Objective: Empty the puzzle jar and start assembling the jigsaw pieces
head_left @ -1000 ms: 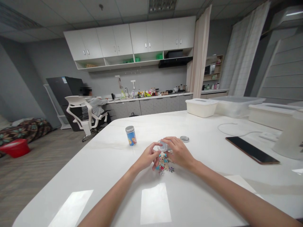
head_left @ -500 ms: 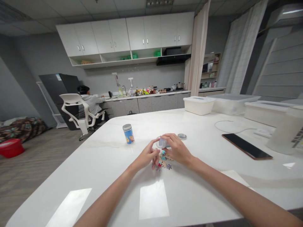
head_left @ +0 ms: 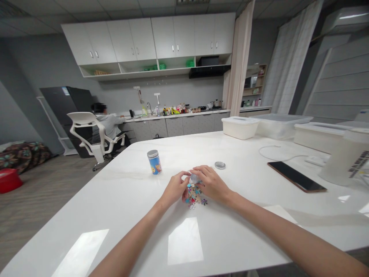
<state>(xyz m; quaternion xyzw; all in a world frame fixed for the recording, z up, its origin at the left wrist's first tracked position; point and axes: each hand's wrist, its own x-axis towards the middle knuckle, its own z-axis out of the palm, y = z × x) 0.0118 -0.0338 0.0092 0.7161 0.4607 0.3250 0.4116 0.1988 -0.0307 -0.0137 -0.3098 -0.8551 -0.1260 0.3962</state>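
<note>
A clear plastic jar (head_left: 195,178) lies tipped on its side just above the table, with my right hand (head_left: 211,181) wrapped over it. My left hand (head_left: 175,186) has its index finger and thumb curled at the jar's left end; its lower fingers are partly hidden behind the pile. Under the jar, small colourful jigsaw puzzle pieces (head_left: 196,195) lie heaped on the white table. A round metal lid (head_left: 220,165) rests beyond my right hand. To the left, a second jar (head_left: 155,162) with a blue picture label stands upright, its silver lid on.
On the right of the white table (head_left: 138,231) lie a black phone (head_left: 296,176), a white cable and a large whitish bottle (head_left: 346,159). Lidded plastic boxes (head_left: 240,127) line the far right edge. A person (head_left: 106,125) sits on a white chair near the kitchen counter.
More puzzle pieces show in the heap under the jar. My left fingers have shifted up and left a little from the pile. The view has turned slightly right.
</note>
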